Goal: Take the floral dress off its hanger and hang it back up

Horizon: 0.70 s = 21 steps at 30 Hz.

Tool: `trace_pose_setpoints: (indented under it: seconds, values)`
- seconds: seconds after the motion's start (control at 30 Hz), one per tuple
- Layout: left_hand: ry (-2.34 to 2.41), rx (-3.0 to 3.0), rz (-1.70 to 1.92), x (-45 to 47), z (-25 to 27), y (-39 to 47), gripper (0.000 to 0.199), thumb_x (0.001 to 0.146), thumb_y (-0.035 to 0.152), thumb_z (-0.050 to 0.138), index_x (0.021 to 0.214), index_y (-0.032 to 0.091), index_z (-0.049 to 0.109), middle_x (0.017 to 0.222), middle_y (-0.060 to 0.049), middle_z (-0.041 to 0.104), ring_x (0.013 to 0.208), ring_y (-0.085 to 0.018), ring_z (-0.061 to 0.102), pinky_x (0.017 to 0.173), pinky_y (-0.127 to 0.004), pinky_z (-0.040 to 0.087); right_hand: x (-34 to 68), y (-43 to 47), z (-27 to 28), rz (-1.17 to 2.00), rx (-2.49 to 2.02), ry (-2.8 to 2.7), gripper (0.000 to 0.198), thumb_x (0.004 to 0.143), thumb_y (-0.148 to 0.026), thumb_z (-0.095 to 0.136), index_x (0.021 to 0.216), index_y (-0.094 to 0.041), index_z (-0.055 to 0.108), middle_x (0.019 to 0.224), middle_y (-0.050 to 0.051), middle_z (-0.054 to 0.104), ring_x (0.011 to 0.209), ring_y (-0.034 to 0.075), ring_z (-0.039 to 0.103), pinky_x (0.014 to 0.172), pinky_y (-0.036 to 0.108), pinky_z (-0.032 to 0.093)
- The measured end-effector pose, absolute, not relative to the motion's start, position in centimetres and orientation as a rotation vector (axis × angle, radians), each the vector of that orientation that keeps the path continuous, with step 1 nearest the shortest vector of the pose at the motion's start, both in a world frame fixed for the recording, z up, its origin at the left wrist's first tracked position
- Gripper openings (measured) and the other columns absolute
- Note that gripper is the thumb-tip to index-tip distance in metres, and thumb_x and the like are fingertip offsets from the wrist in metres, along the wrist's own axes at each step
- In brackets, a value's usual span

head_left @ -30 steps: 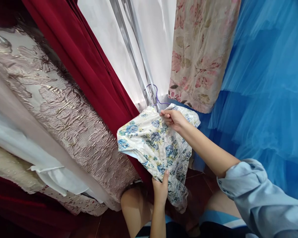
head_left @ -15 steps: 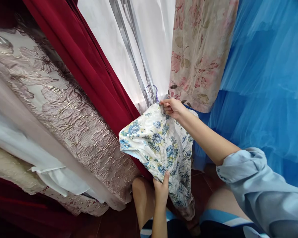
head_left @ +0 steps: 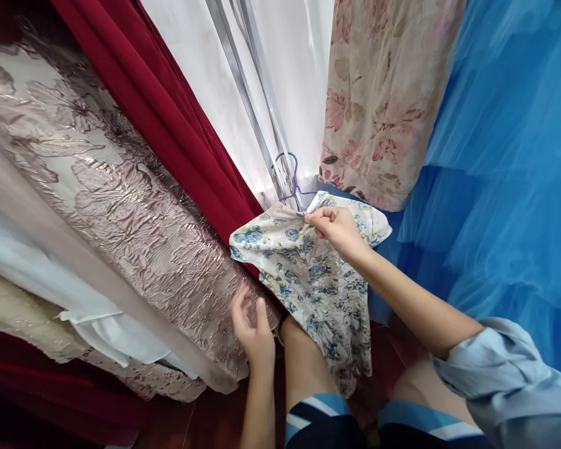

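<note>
**Pinching the floral garment at its neck, beside the rack**

My right hand (head_left: 337, 228) holds the small white cotton garment printed with blue and green flowers (head_left: 313, 280) at its top edge. My thumb and forefinger are closed tight on the cloth just where the thin purple wire hanger (head_left: 290, 179) goes into it. The hanger's hook stands up against the slanting silver metal rails of the rack (head_left: 257, 106); whether it sits on a rail I cannot tell. The garment hangs from my pinch and drapes downward over my bare knee (head_left: 303, 349), with its short sleeves spread out to either side of my fingers.

My left hand (head_left: 250, 327) holds nothing. Its fingers are loosely curled and half open, and it sits low, just beside the lower edge of the pale pink embossed brocade dress (head_left: 121, 212), apart from the floral garment. Whether my fingertips touch the brocade I cannot tell.

The dark red velvet drape (head_left: 168, 125) hangs between the brocade and a sheer white curtain (head_left: 191, 56) behind the rails. To the right of the rails hangs a beige fabric with pink roses (head_left: 378, 106), and beyond it billows the bright blue layered tulle skirt (head_left: 505, 156). My rolled pale blue shirt sleeve (head_left: 509, 380) shows at the lower right.
</note>
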<state>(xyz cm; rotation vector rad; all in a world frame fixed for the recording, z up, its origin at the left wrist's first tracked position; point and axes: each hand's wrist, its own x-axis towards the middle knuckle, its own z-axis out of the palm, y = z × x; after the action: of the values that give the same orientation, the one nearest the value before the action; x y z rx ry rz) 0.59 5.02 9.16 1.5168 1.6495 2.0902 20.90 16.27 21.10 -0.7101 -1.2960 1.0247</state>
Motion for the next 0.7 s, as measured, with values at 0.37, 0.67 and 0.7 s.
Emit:
trace_pose_setpoints:
  seconds: [0.37,0.67,0.7]
  values:
    - [1.168,2.781,1.248,6.3,24.9,13.3,0.011,0.097,0.02,0.052,0.101,0.018,0.062,0.101,-0.005,0.065,0.091,-0.017,0.06,0.08,-0.03,0.047,24.0,14.2,20.3,1.078,-0.677,-1.333,0.026,0.081,-0.036,0.071,0.066,-0.016,0.062,0.045,-0.004,0.05,0.042,0.007,0.038,0.044,0.023,0.027]
    - [1.26,2.766,1.224,7.7,23.0,11.7,0.012,0.099,0.021,0.047,0.089,0.019,0.052,0.085,-0.002,0.055,0.08,-0.016,0.053,0.073,-0.028,0.04,23.4,13.4,17.6,1.095,-0.673,-1.325,0.029,0.081,-0.043,0.07,0.069,-0.019,0.058,0.049,-0.005,0.047,0.043,0.008,0.038,0.044,0.024,0.028]
    - [1.259,2.766,1.238,7.6,22.9,11.6,0.012,0.099,0.021,0.047,0.089,0.019,0.052,0.085,-0.002,0.055,0.08,-0.016,0.053,0.073,-0.028,0.04,23.2,13.3,17.4,1.099,-0.674,-1.319,0.03,0.081,-0.044,0.07,0.07,-0.019,0.058,0.048,-0.006,0.046,0.043,0.008,0.037,0.044,0.024,0.027]
